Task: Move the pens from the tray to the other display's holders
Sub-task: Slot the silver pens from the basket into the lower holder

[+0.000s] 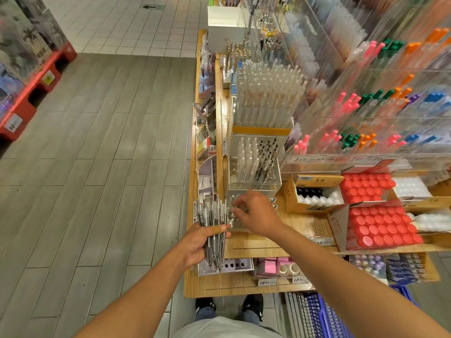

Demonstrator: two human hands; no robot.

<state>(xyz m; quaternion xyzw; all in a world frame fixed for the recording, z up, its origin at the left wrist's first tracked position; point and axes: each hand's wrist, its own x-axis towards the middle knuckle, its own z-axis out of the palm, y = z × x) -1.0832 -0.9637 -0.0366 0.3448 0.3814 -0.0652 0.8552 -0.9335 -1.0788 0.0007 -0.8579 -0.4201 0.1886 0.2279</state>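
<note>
Head view: our left hand (198, 242) gripped a bundle of clear-barrelled pens (212, 228); right hand (253, 212), fingers curled, worked at the clear acrylic holder block (238, 224) on the wooden bench (268, 245). We judged most pens unplaced; tray not identifiable.

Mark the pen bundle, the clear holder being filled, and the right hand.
pen bundle (212, 217): head view, on the barrels above the fingers.
clear holder (235, 226): head view, on its front-left corner.
right hand (253, 212): head view, back of hand.
</note>
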